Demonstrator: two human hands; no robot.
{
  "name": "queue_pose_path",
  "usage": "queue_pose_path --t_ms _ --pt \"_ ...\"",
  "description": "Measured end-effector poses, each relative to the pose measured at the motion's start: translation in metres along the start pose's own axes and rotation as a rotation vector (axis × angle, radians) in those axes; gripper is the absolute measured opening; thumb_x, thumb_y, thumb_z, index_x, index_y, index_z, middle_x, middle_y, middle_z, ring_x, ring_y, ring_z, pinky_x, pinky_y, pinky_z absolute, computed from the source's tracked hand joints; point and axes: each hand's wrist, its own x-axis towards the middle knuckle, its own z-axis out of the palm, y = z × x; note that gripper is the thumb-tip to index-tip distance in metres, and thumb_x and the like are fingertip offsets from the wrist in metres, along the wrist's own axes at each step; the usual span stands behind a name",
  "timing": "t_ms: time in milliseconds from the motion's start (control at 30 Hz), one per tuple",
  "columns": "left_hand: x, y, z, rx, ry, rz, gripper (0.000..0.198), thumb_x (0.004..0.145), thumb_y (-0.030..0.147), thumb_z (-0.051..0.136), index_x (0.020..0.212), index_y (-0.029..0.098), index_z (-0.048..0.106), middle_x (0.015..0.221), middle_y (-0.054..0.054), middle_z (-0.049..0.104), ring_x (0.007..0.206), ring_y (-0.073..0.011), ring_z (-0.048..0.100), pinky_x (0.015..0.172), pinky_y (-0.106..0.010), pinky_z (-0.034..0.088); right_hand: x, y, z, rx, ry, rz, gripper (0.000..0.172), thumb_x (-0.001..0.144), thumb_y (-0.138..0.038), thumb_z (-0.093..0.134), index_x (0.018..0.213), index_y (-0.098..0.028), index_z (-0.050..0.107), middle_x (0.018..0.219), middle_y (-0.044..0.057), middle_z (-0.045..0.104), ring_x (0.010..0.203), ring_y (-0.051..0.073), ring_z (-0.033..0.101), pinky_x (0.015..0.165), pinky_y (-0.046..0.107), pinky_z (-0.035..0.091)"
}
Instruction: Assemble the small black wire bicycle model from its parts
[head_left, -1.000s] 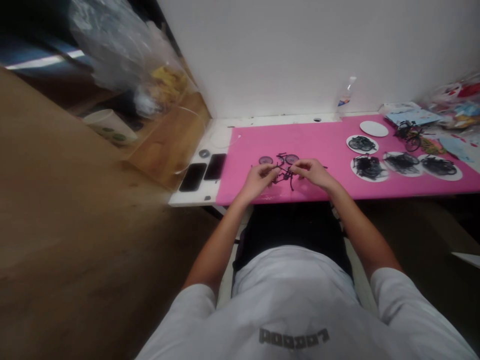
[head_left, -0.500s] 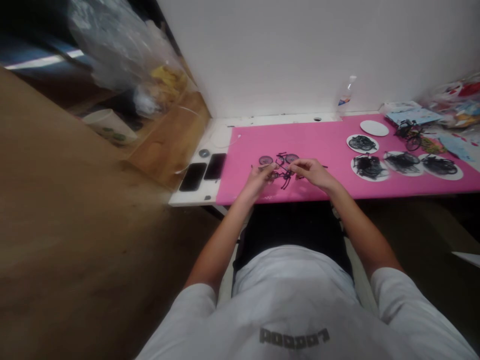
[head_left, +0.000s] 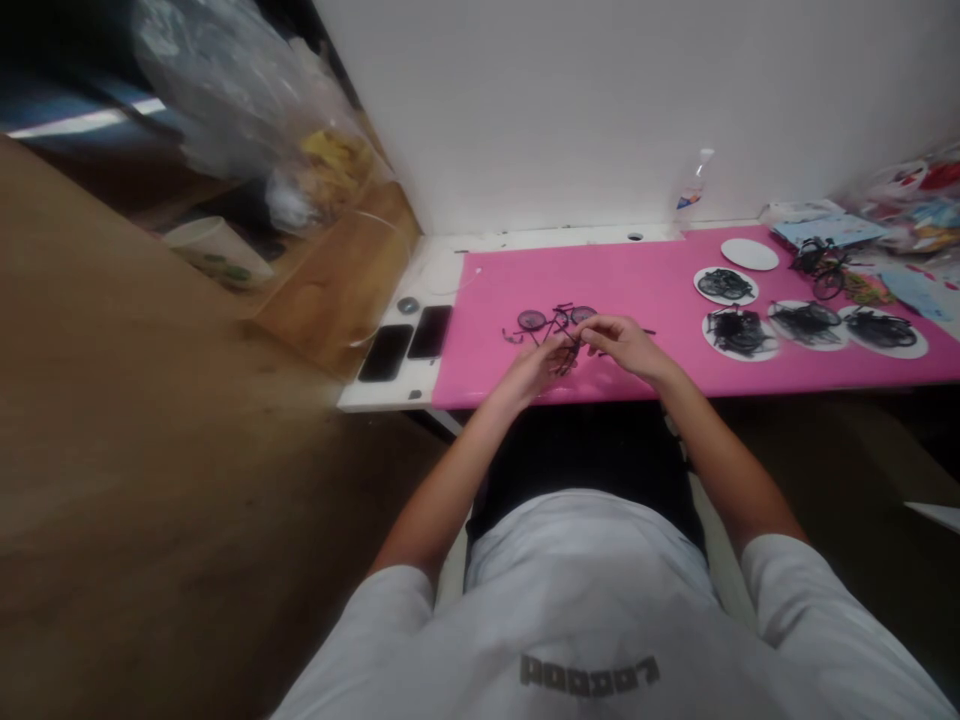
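My left hand (head_left: 538,368) is closed at the front of the pink mat, its fingertips on a thin black model bicycle part (head_left: 568,362). Thumb and fingers of my right hand (head_left: 621,342) pinch at the upper end of the same piece, with the two hands nearly touching. Just beyond them on the mat lies a small black model bicycle frame with wheels; its left wheel (head_left: 532,320) shows plainly, and the right wheel (head_left: 583,314) sits close to my right fingertips. A small curved black part (head_left: 513,337) lies left of the frame. My fingers hide the exact grip.
Paper plates holding black parts, such as the front plate (head_left: 741,334), stand on the pink mat (head_left: 645,285) at right, near an assembled model bicycle (head_left: 825,270). A clear bottle (head_left: 691,185) is by the wall. Two dark phones (head_left: 385,353) lie left, beside a wooden box.
My left hand has shifted right and slightly down, from the left side of the bicycle parts to close beside my right hand. The right hand stays nearly in place.
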Motion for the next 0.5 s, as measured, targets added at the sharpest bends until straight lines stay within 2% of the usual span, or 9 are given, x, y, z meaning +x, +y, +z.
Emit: queue_pose_path --t_ms 267,500 --pt "0.0028 -0.0044 -0.0096 0.076 -0.070 -0.117 0.034 0.097 0.047 0.082 0.099 0.013 0.081 0.089 -0.014 0.083 0.079 -0.0223 0.078 0.085 -0.035 0.061 0.0010 0.0033 -0.0003 -0.017 0.011 -0.034 0.041 0.094 -0.064 0.080 0.105 -0.024 0.083 0.103 0.006 0.078 0.087 0.019 0.070 0.087 0.038 0.060" --pt "0.0050 -0.0076 -0.0100 0.035 -0.072 -0.073 0.034 0.090 0.044 0.088 0.097 0.012 0.081 0.085 -0.010 0.080 0.077 -0.0189 0.075 0.080 -0.032 0.060 0.0017 0.0052 0.0002 -0.019 0.019 -0.032 0.043 0.094 -0.065 0.081 0.104 -0.023 0.082 0.100 0.005 0.076 0.084 0.018 0.069 0.085 0.038 0.061"
